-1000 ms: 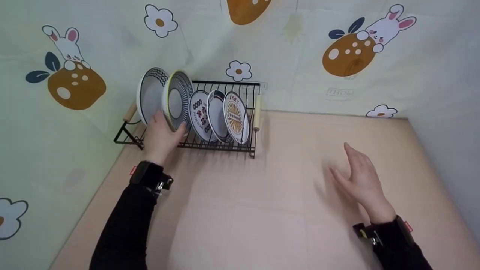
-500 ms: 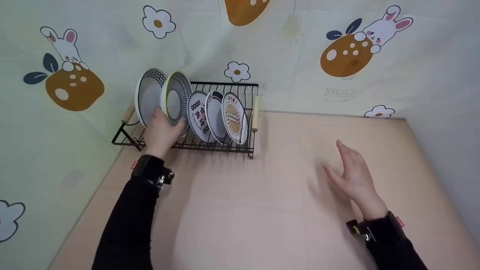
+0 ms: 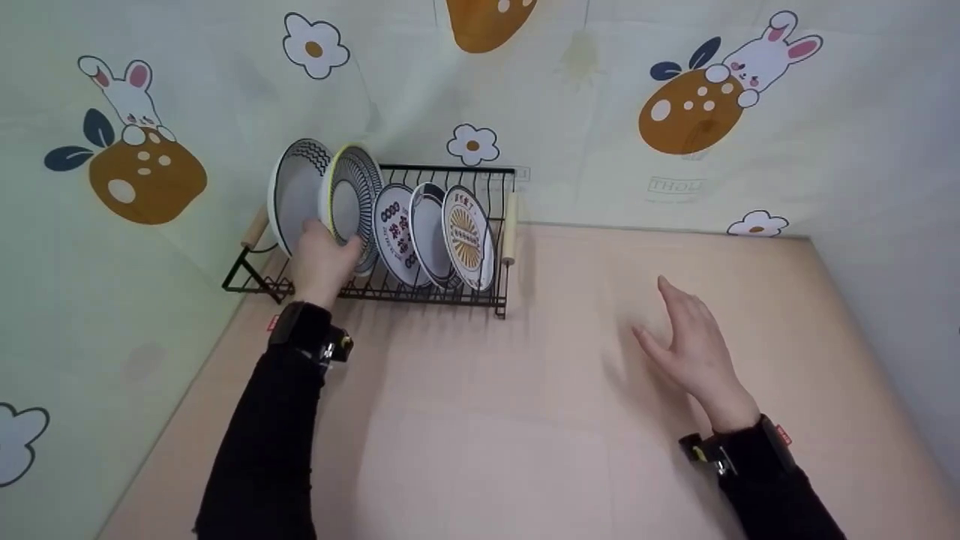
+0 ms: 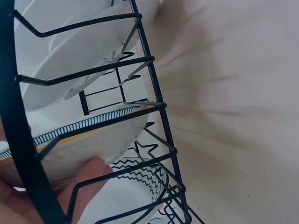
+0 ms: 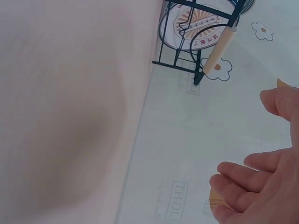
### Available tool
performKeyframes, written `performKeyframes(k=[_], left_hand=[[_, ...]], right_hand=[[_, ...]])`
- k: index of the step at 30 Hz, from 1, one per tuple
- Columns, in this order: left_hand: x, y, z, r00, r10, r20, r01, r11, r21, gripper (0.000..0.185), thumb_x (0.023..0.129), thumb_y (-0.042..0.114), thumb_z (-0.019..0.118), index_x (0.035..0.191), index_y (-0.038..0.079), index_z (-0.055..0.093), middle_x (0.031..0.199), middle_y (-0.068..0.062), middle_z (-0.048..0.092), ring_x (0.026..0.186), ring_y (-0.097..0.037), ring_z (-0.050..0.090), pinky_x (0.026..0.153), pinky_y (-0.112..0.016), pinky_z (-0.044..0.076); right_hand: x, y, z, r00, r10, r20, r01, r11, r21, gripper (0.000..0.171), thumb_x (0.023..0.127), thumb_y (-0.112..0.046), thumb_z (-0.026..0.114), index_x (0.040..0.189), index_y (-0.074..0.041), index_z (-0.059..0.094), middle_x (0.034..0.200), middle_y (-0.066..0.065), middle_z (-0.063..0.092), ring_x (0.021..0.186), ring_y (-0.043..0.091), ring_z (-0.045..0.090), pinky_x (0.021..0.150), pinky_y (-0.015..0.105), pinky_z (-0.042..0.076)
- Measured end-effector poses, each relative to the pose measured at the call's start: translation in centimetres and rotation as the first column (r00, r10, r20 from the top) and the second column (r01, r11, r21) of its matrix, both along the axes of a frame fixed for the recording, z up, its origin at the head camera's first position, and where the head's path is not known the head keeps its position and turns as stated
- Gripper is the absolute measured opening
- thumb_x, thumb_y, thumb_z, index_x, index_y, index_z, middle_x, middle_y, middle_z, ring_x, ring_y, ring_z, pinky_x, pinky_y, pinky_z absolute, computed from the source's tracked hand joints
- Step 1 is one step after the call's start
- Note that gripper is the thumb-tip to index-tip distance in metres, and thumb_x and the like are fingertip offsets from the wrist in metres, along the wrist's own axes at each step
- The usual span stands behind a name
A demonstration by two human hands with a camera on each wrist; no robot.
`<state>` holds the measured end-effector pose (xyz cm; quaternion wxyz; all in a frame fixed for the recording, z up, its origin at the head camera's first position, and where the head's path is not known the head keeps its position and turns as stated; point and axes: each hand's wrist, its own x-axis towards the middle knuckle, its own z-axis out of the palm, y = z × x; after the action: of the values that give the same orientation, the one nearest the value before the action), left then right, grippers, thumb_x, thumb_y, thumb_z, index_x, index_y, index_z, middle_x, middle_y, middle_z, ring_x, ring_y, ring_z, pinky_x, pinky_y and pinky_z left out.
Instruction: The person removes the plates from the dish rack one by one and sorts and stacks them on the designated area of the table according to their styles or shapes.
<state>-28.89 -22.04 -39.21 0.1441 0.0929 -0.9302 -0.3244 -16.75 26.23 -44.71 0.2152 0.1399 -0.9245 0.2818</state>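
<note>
**Left hand on the yellow-rimmed plate at the rack; right hand idle over the table**

The black wire dish rack with wooden end handles [image 3: 420, 289] stands in the upper left of the head view, against the patterned wall covering [image 3: 600, 112]. Five plates stand on edge in its slots, so that each leans on a wire and keeps apart from its neighbour.

The left hand [image 3: 319, 259] grips the lower rim of the round white plate with black radial stripes and a yellow edge [image 3: 349, 202], second from the left. In the left wrist view fingers [image 4: 86, 179] curl under that rim behind the wires. Whether the plate rests fully in its slot cannot be told.

Just to its left stands the white plate with the black zigzag border [image 3: 296, 187]; to its right, near, the white plate with black lettering [image 3: 396, 229]. Both crowd the held plate.

The right hand [image 3: 690, 349], lower right, hovers spread over the beige table top [image 3: 487, 435], holding nothing.
</note>
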Motion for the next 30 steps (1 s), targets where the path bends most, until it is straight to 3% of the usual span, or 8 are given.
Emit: performKeyframes(k=[9, 20, 30], left_hand=[[-0.2, -0.2, -0.2, 1.0, -0.012, -0.006, 0.013, 1.0, 0.027, 0.035, 0.091, 0.011, 0.05, 0.116, -0.013, 0.048, 0.103, -0.026, 0.06, 0.087, -0.037, 0.06, 0.071, -0.05, 0.052], [-0.3, 0.1, 0.0, 1.0, -0.028, 0.002, 0.027, 0.994, 0.107, 0.039, 0.094, 0.003, 0.044, 0.126, -0.019, 0.04, 0.119, -0.034, 0.055, 0.106, -0.044, 0.059, 0.087, -0.053, 0.052], [0.0, 0.3, 0.1, 0.999, 0.001, -0.048, 0.004, 0.994, 0.107, 0.033, 0.096, 0.001, 0.04, 0.124, -0.018, 0.044, 0.119, -0.033, 0.055, 0.108, -0.043, 0.058, 0.087, -0.052, 0.052]], right_hand=[[-0.4, -0.5, -0.1, 1.0, 0.016, 0.005, -0.016, 1.0, -0.01, 0.073, 0.086, -0.015, 0.074, 0.144, 0.011, 0.039, 0.137, 0.031, 0.051, 0.125, 0.046, 0.046, 0.11, 0.057, 0.029], [-0.8, -1.8, -0.2, 0.999, 0.039, 0.01, -0.039, 0.999, 0.002, 0.074, 0.086, -0.017, 0.075, 0.144, 0.011, 0.039, 0.137, 0.03, 0.051, 0.127, 0.045, 0.045, 0.112, 0.055, 0.028], [-0.9, -2.8, 0.0, 0.997, 0.066, 0.033, -0.066, 0.998, 0.007, 0.073, 0.087, -0.018, 0.073, 0.145, 0.011, 0.038, 0.14, 0.029, 0.049, 0.129, 0.044, 0.044, 0.114, 0.054, 0.026]])
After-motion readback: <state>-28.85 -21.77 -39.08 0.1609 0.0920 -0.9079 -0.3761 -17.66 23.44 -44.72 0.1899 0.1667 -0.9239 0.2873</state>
